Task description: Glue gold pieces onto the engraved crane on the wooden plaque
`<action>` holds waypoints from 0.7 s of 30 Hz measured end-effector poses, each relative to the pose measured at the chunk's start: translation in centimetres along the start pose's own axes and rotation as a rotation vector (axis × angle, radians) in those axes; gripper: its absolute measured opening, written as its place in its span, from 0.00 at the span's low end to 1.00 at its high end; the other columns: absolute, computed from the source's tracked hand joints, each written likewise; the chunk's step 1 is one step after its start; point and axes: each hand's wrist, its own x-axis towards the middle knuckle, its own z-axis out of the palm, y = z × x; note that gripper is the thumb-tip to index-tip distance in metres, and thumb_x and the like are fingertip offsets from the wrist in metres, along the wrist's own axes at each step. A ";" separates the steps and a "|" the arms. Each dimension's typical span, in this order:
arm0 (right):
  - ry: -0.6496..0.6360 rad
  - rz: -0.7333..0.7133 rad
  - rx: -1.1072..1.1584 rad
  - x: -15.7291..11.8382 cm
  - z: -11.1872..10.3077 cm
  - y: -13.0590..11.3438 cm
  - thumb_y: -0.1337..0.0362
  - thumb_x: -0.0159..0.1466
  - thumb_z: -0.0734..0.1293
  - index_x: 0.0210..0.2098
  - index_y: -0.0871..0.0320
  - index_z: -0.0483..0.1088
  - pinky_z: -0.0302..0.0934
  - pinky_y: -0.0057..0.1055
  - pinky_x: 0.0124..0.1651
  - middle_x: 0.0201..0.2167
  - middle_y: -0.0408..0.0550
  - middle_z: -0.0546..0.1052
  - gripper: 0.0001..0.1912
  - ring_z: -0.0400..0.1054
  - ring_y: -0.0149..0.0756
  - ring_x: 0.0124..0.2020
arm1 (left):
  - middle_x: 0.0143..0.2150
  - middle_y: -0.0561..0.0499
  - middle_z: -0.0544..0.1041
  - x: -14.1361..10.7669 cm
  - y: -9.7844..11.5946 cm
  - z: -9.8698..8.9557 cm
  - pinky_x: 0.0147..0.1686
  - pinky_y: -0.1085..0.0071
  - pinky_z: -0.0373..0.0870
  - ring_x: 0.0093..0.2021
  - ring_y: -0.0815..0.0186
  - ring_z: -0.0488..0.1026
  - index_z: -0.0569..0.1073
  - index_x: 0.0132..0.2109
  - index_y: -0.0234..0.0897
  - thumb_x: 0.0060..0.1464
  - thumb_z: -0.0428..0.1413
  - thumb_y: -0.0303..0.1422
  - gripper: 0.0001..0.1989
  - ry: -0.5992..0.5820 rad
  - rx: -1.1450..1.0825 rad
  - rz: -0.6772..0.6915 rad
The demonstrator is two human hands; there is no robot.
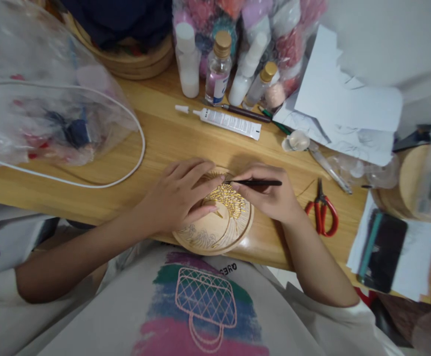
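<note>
A round wooden disc (200,237) lies at the table's front edge, with gold wire-like lines over its upper right part and dark drawn lines lower down. My left hand (181,193) rests on its left side with the fingers spread, the thumb and index finger beside the gold pattern. My right hand (267,193) pinches dark tweezers (263,183) over the upper right of the disc, their tip near my left index fingertip. Whether the tip holds anything is too small to tell.
Red-handled pliers (322,212) lie right of my right hand. A glue tube (230,122) and several bottles (218,69) stand or lie behind the disc. At left are a white cable (141,143) and plastic bag (52,113); a phone (386,252) is far right.
</note>
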 end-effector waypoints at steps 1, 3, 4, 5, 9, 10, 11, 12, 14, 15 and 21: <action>0.000 -0.005 0.003 0.0 0.0 0.0 0.67 0.61 0.71 0.31 0.60 0.77 0.61 0.25 0.29 0.26 0.44 0.78 0.03 0.69 0.27 0.27 | 0.60 0.37 0.70 0.0 0.0 0.0 0.56 0.51 0.69 0.60 0.49 0.67 0.67 0.62 0.35 0.66 0.49 0.42 0.23 0.003 0.002 0.004; -0.001 -0.010 0.005 0.0 0.0 0.1 0.68 0.61 0.71 0.31 0.60 0.77 0.61 0.25 0.29 0.26 0.45 0.78 0.03 0.70 0.27 0.27 | 0.60 0.37 0.70 0.0 -0.1 0.1 0.56 0.51 0.69 0.60 0.49 0.67 0.67 0.62 0.35 0.66 0.49 0.42 0.22 0.001 -0.002 0.005; 0.000 -0.009 0.003 0.0 0.0 0.1 0.68 0.61 0.71 0.31 0.60 0.77 0.61 0.25 0.29 0.26 0.45 0.78 0.03 0.70 0.27 0.27 | 0.59 0.37 0.70 -0.1 -0.1 0.1 0.55 0.51 0.69 0.60 0.48 0.67 0.67 0.62 0.35 0.66 0.49 0.42 0.22 0.005 -0.005 0.006; -0.001 -0.008 0.000 0.0 0.0 0.1 0.68 0.61 0.71 0.31 0.60 0.77 0.61 0.25 0.29 0.26 0.45 0.78 0.03 0.69 0.27 0.26 | 0.59 0.37 0.70 -0.1 -0.1 0.2 0.55 0.51 0.69 0.60 0.48 0.67 0.67 0.62 0.35 0.66 0.49 0.42 0.22 0.012 -0.007 0.006; -0.007 -0.008 -0.012 0.0 0.0 0.2 0.66 0.62 0.71 0.31 0.60 0.77 0.61 0.25 0.28 0.26 0.44 0.78 0.03 0.69 0.27 0.26 | 0.60 0.36 0.69 -0.1 0.0 0.2 0.56 0.50 0.68 0.60 0.47 0.67 0.67 0.62 0.33 0.66 0.50 0.41 0.22 0.020 -0.016 0.003; -0.011 -0.007 -0.014 0.0 0.0 0.1 0.66 0.62 0.71 0.31 0.59 0.77 0.61 0.25 0.29 0.26 0.44 0.78 0.04 0.69 0.27 0.26 | 0.60 0.36 0.69 -0.1 0.0 0.2 0.56 0.49 0.68 0.60 0.47 0.67 0.67 0.62 0.33 0.66 0.50 0.40 0.22 0.017 -0.018 0.002; -0.015 -0.006 -0.017 0.0 0.0 0.1 0.66 0.62 0.71 0.31 0.59 0.77 0.61 0.25 0.29 0.26 0.44 0.78 0.04 0.69 0.27 0.26 | 0.60 0.36 0.69 -0.1 0.0 0.1 0.56 0.49 0.68 0.60 0.47 0.67 0.67 0.62 0.33 0.66 0.50 0.40 0.22 0.012 -0.020 0.000; -0.018 -0.004 -0.019 0.0 0.0 0.1 0.66 0.62 0.71 0.31 0.59 0.76 0.61 0.25 0.29 0.26 0.44 0.78 0.04 0.68 0.27 0.26 | 0.60 0.36 0.70 -0.1 0.0 0.1 0.56 0.49 0.68 0.60 0.47 0.67 0.67 0.62 0.33 0.66 0.50 0.40 0.22 0.016 -0.022 0.004; -0.020 -0.008 -0.023 0.0 0.0 0.1 0.66 0.62 0.70 0.31 0.59 0.76 0.60 0.25 0.28 0.26 0.44 0.77 0.04 0.68 0.27 0.26 | 0.59 0.36 0.70 -0.1 0.0 0.2 0.55 0.49 0.69 0.60 0.47 0.67 0.67 0.62 0.33 0.66 0.50 0.41 0.22 0.032 -0.022 0.011; -0.019 -0.014 -0.022 0.0 0.0 0.1 0.66 0.62 0.70 0.31 0.59 0.76 0.60 0.25 0.28 0.26 0.44 0.77 0.04 0.68 0.27 0.26 | 0.59 0.35 0.70 -0.1 0.0 0.2 0.55 0.50 0.69 0.60 0.47 0.67 0.67 0.61 0.33 0.66 0.49 0.41 0.22 0.033 -0.021 0.011; -0.017 -0.064 -0.015 0.0 0.1 0.4 0.66 0.62 0.70 0.31 0.59 0.76 0.59 0.25 0.28 0.25 0.43 0.76 0.04 0.67 0.26 0.26 | 0.60 0.36 0.69 -0.3 -0.2 0.6 0.56 0.51 0.68 0.61 0.48 0.66 0.67 0.62 0.34 0.67 0.48 0.43 0.23 0.017 -0.012 0.003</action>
